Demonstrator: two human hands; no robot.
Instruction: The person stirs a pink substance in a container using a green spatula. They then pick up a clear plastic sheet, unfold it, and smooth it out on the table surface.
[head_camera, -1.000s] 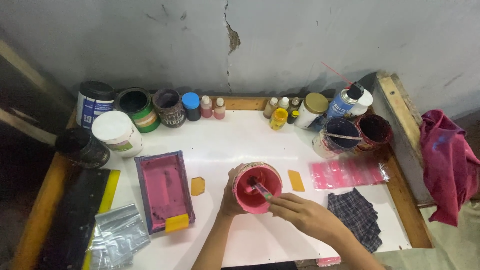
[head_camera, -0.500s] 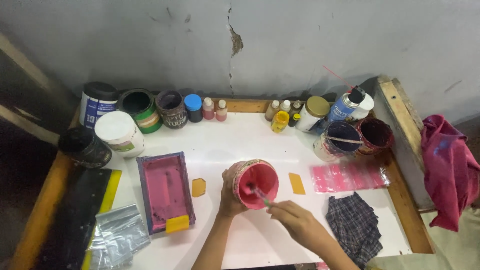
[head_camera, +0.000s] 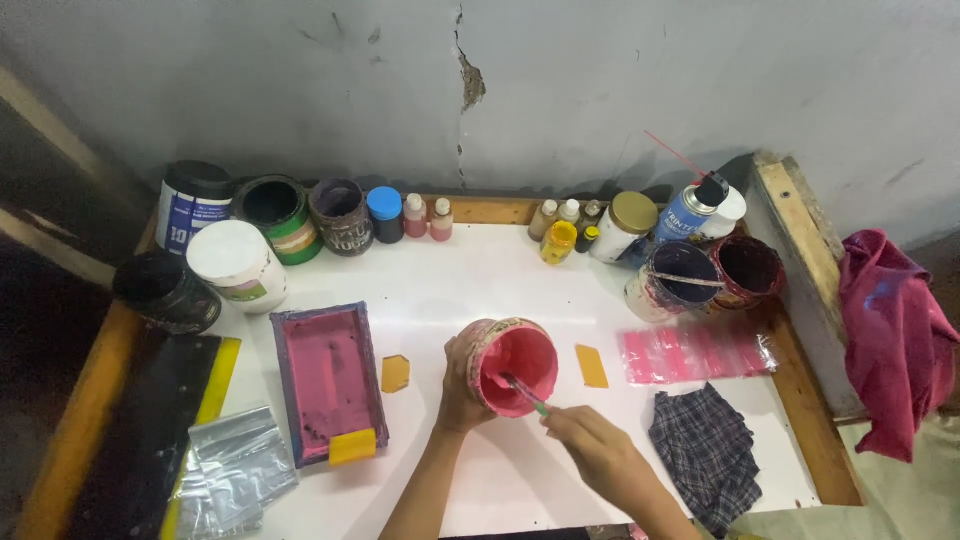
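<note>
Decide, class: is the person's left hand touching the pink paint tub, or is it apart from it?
Touching. The head view shows the left hand wrapped around the side of the tilted pink paint tub, fingers pressed against its wall with no gap.

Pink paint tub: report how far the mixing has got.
Done: the pink paint tub is open on the white table, and the small frame already carries pink ink. In hand: the left hand tilts the tub while the right hand works a stick inside it. Left: I cannot tell whether the paint is evenly mixed; the checked cloth lies untouched.
</note>
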